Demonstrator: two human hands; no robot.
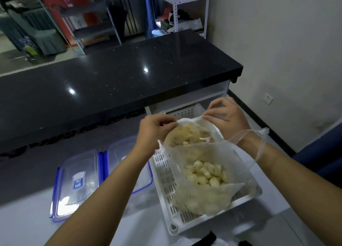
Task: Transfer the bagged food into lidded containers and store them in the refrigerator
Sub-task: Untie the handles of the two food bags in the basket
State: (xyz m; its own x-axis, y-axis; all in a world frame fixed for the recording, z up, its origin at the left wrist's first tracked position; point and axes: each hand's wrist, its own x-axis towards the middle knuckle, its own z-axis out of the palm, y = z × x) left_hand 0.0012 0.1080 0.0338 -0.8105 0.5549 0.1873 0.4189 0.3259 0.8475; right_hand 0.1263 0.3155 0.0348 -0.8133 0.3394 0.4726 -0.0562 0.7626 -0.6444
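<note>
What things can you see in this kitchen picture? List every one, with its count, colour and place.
held bag: one, clear, tan crumbly food inside, lifted over the basket's far end
lower bag: one, clear, pale yellow chunks inside, lying in the basket
basket: one, white, slotted, on the table at right
lidded containers: two, clear with blue clips, side by side on the table, left of the basket
table: one, white, nearest the camera
counter: one, black and speckled, behind the table
metal shelving: one, white, back right
wall socket: one, white, right wall
left hand: fingers pinch the held bag's top edge
right hand: fingers pinch the same edge
</note>
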